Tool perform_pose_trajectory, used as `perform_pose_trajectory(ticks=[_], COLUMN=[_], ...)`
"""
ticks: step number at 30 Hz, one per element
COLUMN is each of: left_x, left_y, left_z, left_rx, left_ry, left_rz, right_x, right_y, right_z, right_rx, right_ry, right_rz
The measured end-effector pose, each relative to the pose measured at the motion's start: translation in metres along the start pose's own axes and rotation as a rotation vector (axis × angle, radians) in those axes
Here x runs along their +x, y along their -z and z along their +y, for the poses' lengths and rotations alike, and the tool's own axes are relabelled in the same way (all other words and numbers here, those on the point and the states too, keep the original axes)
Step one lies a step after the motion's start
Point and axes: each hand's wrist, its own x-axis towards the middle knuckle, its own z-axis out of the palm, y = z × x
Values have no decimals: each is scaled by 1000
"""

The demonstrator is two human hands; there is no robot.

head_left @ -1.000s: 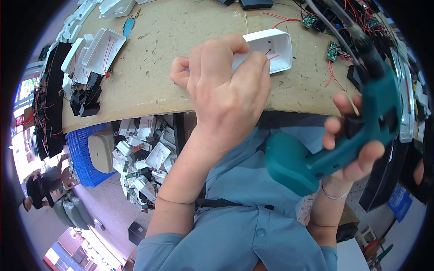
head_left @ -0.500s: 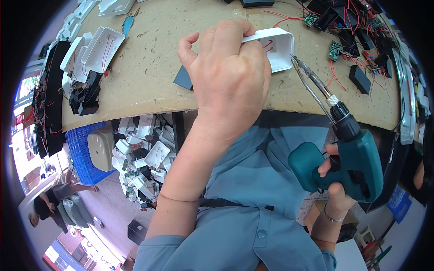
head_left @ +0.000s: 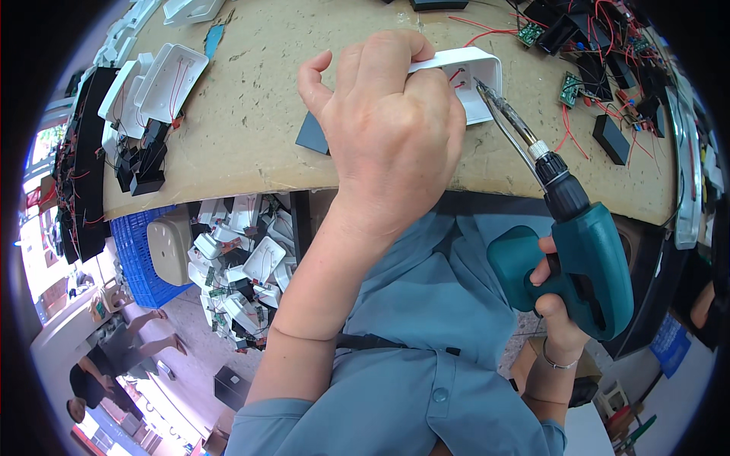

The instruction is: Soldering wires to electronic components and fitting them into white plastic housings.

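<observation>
The tan surface (head_left: 251, 144) is spread across the far half of the scene. A green pistol-shaped tool (head_left: 601, 266), apparently a soldering gun, is gripped by the right hand (head_left: 559, 308), its barrel (head_left: 519, 125) aimed far and left. A white casing (head_left: 487, 64) is held at the far middle of the surface, its left part covered by the left hand (head_left: 391, 114), in which it is clasped. Left of that hand, a dark block (head_left: 310, 135) is partly hidden. To the right, a green circuit board (head_left: 569, 90) is left lying. Inside the casing, short red wires (head_left: 458, 74) are seen, and the narrow tip (head_left: 479, 82) is held over the interior; whether contact is made cannot be told. If the tip is hot, the plastic could be scorched by a stray brush, a wire could be dislodged by an unsteady aim, or the left hand could be burned should either grip be lost.
</observation>
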Motion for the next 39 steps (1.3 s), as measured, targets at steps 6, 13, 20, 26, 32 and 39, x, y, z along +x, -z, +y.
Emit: perform_pose_trajectory(ticks=[6,13,20,26,32,39], left_x=[1,1,-1,1,2,0], left_y=[0,-2,-12,-2,-2,-5], left_z=[0,0,-3,-1,1,0], left_rx=[19,10,-124,14,35,-25], left_ry=[-12,0,32,3,2,24], left_rz=[7,8,115,10,18,60], right_x=[7,11,13,11,11,10], right_y=[-2,-1,1,1,3,8], right_z=[1,2,1,-1,0,4], right_rx=[-14,-10,-86,-123,-111,-249], right_ry=[17,39,76,46,92,141], right_rz=[-25,-45,-74,-51,-75,-103])
